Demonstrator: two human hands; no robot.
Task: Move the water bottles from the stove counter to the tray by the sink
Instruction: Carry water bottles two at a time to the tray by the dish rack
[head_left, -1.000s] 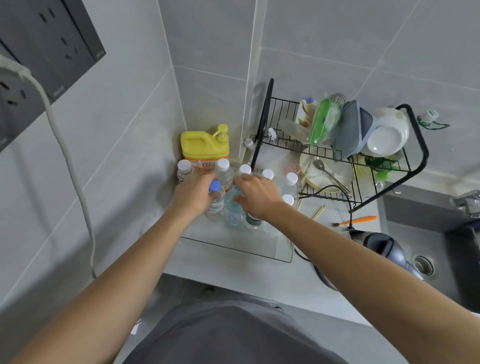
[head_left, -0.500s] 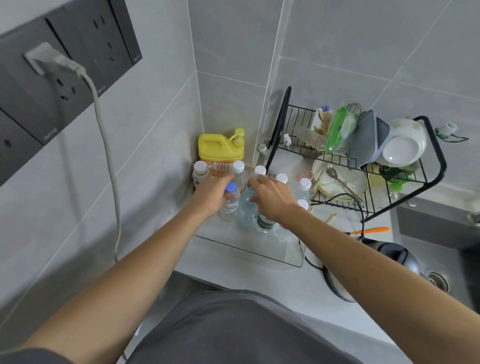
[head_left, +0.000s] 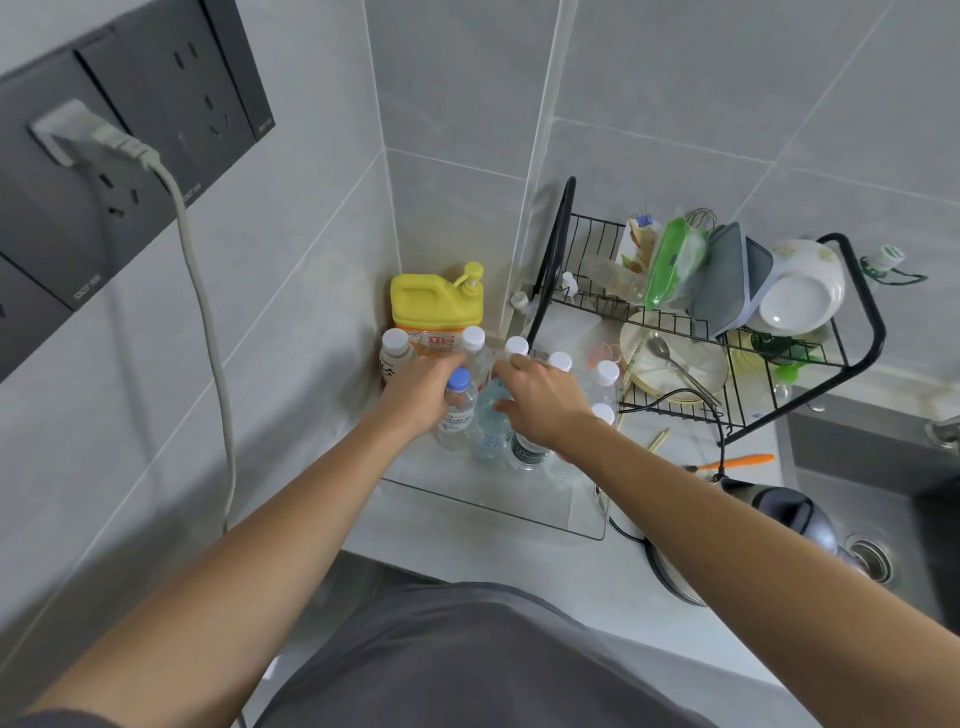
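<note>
A clear tray (head_left: 589, 522) sits on the counter in the corner and holds several upright water bottles. My left hand (head_left: 418, 397) wraps around a blue-capped bottle (head_left: 457, 408) at the tray's left side. My right hand (head_left: 543, 402) curls over the top of a pale blue bottle (head_left: 490, 428), hiding its cap. A dark-labelled bottle (head_left: 527, 453) stands under my right wrist. White-capped bottles (head_left: 605, 376) stand behind and to the right of my hands.
A yellow detergent jug (head_left: 434, 306) stands in the corner behind the tray. A black dish rack (head_left: 727, 332) with plates and bowls stands on the right. A kettle (head_left: 784, 512), an orange tool (head_left: 737, 461) and the sink (head_left: 872, 558) lie further right. A cord (head_left: 205, 322) hangs on the left wall.
The view has swung left, so the wall sockets show more. Both hands stay on the same bottles in the tray with barely any shift.
</note>
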